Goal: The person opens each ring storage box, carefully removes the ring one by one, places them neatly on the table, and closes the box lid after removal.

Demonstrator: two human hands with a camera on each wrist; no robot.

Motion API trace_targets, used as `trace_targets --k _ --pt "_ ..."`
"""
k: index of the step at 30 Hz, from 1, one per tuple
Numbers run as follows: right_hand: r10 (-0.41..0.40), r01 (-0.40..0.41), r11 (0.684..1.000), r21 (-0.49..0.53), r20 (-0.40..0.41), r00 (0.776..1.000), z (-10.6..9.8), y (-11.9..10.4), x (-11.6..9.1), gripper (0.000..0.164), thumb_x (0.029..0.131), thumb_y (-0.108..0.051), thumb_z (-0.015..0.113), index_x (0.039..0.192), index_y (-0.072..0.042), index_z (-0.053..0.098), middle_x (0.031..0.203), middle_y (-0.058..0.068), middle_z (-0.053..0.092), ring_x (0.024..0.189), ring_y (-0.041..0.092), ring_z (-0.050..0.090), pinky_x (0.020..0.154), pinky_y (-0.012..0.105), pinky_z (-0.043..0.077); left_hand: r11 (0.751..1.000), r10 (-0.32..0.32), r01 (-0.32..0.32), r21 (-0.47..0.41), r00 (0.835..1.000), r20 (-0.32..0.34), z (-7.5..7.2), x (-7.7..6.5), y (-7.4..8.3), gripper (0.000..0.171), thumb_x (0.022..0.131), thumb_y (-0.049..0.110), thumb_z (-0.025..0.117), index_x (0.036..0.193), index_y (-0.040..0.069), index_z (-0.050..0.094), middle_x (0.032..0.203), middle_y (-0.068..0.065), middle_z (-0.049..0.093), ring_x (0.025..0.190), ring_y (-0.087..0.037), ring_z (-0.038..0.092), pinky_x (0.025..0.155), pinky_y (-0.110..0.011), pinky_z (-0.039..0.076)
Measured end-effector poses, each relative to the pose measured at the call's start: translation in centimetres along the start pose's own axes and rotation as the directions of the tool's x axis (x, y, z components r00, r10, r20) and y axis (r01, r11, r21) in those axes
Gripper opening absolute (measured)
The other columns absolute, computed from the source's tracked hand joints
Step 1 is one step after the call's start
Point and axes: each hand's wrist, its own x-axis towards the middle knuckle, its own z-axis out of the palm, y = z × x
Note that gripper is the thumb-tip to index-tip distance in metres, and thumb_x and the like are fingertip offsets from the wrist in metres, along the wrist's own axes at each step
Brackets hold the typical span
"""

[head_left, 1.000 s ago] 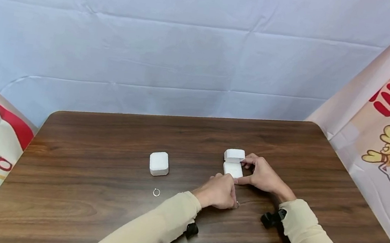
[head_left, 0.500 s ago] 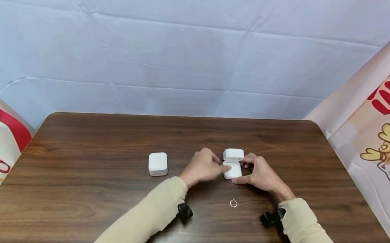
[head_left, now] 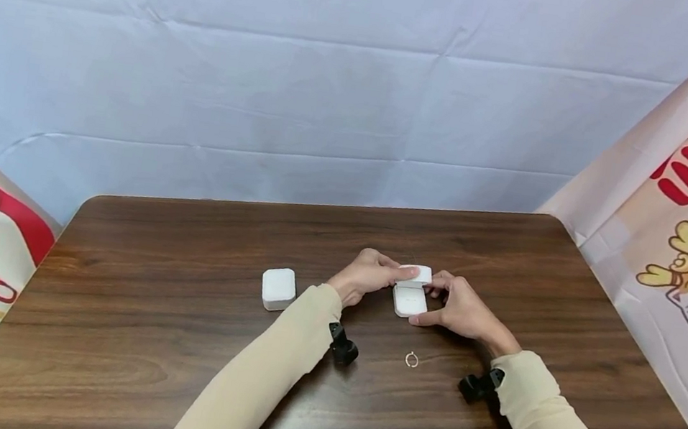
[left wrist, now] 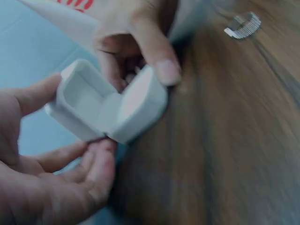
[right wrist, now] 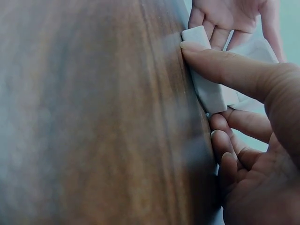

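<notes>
A white ring box (head_left: 410, 303) stands on the table with its lid raised and a pale cushion showing inside. My left hand (head_left: 368, 277) grips the lid, thumb on the near side; in the left wrist view its fingers (left wrist: 101, 164) curl behind the hinge. My right hand (head_left: 461, 308) holds the lower half from the right, its thumb (right wrist: 220, 61) along the front edge. A ring (head_left: 412, 359) lies on the wood in front of the box, and the left wrist view shows this ring (left wrist: 243, 25) at upper right.
A second white ring box (head_left: 278, 288), closed, stands left of the left hand. The brown wooden table (head_left: 126, 331) ends at a pale cloth backdrop (head_left: 254, 101). A black wrist camera (head_left: 478, 386) sits under the right sleeve (head_left: 558, 424).
My left hand set a ring down in front of the box, then moved up and took hold of the lid, which now tilts slightly. A ring farther left is now hidden behind the left sleeve.
</notes>
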Motion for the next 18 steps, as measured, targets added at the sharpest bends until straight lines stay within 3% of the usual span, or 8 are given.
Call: trace_targets --k 3,5,7,11,12,15,18 --pt "-0.003 0.003 1.0 0.008 0.003 1.0 -0.1 -0.1 0.1 0.043 0.072 -0.023 0.095 0.106 -0.008 0.074 0.097 0.007 0.06 0.089 0.023 0.051 0.076 0.033 0.042 0.997 0.056 -0.056 0.049 0.998 -0.012 0.2 -0.3 -0.1 0.049 0.087 0.027 0.083 0.122 -0.003 0.068 0.11 -0.007 0.068 0.095 -0.017 0.063 0.085 -0.033 0.052" --pt "-0.003 0.003 1.0 0.009 0.007 1.0 -0.2 -0.1 0.1 0.041 0.072 -0.023 0.095 0.104 -0.009 0.074 0.097 0.005 0.06 0.088 0.022 0.052 0.075 0.031 0.043 0.978 0.129 -0.126 0.164 0.992 -0.006 0.5 -0.5 -0.2 0.049 0.083 0.021 0.087 0.122 -0.003 0.068 0.109 -0.009 0.07 0.094 -0.018 0.066 0.082 -0.03 0.054" --pt "-0.011 0.01 1.0 0.006 0.007 1.0 -0.4 0.1 0.1 0.043 0.071 -0.023 0.095 0.106 -0.008 0.075 0.096 0.005 0.06 0.086 0.021 0.052 0.073 0.03 0.044 0.921 0.204 -0.194 0.337 0.979 0.009 1.0 -0.8 -0.2 0.054 0.079 0.021 0.09 0.122 -0.003 0.068 0.108 -0.009 0.07 0.092 -0.017 0.065 0.079 -0.028 0.053" --pt "-0.02 0.02 1.0 0.003 0.002 1.0 -0.4 0.4 0.0 0.053 0.07 -0.022 0.096 0.116 -0.005 0.074 0.094 0.005 0.06 0.083 0.022 0.051 0.069 0.029 0.044 0.734 0.314 -0.269 0.623 0.949 0.04 1.9 -1.4 -0.3 0.059 0.074 0.024 0.094 0.121 0.0 0.068 0.106 -0.007 0.069 0.086 -0.015 0.06 0.073 -0.024 0.048" --pt "-0.022 0.022 1.0 0.003 0.002 1.0 -0.4 0.4 -0.1 0.055 0.07 -0.022 0.095 0.118 -0.003 0.074 0.095 0.005 0.06 0.083 0.022 0.051 0.069 0.029 0.044 0.709 0.325 -0.276 0.649 0.945 0.047 2.1 -1.6 -0.3 0.059 0.074 0.025 0.093 0.121 0.0 0.068 0.106 -0.007 0.069 0.084 -0.015 0.06 0.072 -0.025 0.048" --pt "-0.013 0.013 0.999 -0.029 0.001 1.0 -0.3 0.5 -0.2 0.059 0.072 -0.024 0.095 0.12 0.0 0.071 0.096 0.005 0.059 0.085 0.021 0.052 0.071 0.029 0.044 0.672 0.334 -0.282 0.684 0.941 0.059 2.2 -1.9 -0.2 0.06 0.075 0.028 0.093 0.12 -0.001 0.068 0.106 -0.008 0.068 0.085 -0.017 0.06 0.072 -0.026 0.048" --pt "0.001 -0.001 0.996 -0.088 0.003 1.0 -0.4 0.1 -0.6 0.069 0.071 -0.028 0.095 0.126 0.002 0.065 0.1 0.005 0.058 0.089 0.02 0.053 0.075 0.031 0.046 0.637 0.317 -0.256 0.727 0.947 0.055 1.8 -2.6 -0.2 0.069 0.075 0.034 0.092 0.128 -0.001 0.064 0.117 -0.011 0.067 0.101 -0.021 0.063 0.086 -0.03 0.051"
